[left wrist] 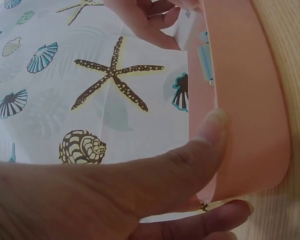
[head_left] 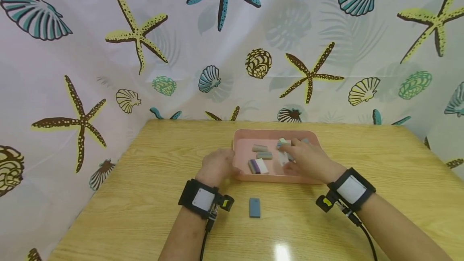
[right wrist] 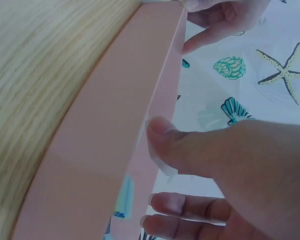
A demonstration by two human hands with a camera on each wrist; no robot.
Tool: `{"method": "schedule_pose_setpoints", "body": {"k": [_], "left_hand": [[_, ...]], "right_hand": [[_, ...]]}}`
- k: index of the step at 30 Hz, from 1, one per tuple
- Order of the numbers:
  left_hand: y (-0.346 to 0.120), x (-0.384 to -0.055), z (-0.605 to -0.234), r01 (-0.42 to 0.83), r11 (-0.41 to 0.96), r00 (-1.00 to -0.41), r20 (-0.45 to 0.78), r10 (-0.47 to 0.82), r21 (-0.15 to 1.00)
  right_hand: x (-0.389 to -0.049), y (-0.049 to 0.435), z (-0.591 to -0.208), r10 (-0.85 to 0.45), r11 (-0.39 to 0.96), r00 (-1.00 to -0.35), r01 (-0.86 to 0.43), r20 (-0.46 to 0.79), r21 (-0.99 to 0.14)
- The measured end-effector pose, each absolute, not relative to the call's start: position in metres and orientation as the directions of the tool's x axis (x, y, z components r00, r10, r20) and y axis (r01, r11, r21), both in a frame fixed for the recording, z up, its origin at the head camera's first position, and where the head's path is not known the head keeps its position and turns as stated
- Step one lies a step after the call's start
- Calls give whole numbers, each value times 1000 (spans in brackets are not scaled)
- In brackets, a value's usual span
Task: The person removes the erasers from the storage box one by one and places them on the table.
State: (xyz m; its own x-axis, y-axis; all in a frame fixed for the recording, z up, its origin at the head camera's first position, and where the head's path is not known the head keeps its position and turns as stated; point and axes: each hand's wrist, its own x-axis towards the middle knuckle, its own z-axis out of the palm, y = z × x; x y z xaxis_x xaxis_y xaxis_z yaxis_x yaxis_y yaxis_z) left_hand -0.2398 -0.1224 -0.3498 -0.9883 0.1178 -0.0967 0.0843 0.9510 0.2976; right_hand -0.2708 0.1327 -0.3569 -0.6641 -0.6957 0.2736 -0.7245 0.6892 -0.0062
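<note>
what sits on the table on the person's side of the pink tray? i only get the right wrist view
Observer: A small blue-grey block lies there in the head view, apart from the pink tray.
Operator: ok and what's in the tray, left half, close to the front wall
Observer: The head view shows a white block there, with a purple strip along its left side.
Operator: any marking on the white piece in the right hand's grip
Observer: Yes, the left wrist view shows a small dark mark on it, too small to read.
</note>
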Motion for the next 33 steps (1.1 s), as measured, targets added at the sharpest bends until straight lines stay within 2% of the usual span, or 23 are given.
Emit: {"method": "schedule_pose_setpoints", "body": {"k": [11,22,33], "left_hand": [[-123,-238,-348,96,951,-987,-97,129,295],[-124,-238,-349,109,951,-985,-95,142,290],[-125,-239,-350,103,954,-987,-92,133,282]], "right_hand": [[-256,132,-351,-719,659,-640,-751,271,-23],[-232,125,-351,-722,649,-644,-757,254,-74],[-210,116,-361,-746,647,-656,-755,117,-108]]}}
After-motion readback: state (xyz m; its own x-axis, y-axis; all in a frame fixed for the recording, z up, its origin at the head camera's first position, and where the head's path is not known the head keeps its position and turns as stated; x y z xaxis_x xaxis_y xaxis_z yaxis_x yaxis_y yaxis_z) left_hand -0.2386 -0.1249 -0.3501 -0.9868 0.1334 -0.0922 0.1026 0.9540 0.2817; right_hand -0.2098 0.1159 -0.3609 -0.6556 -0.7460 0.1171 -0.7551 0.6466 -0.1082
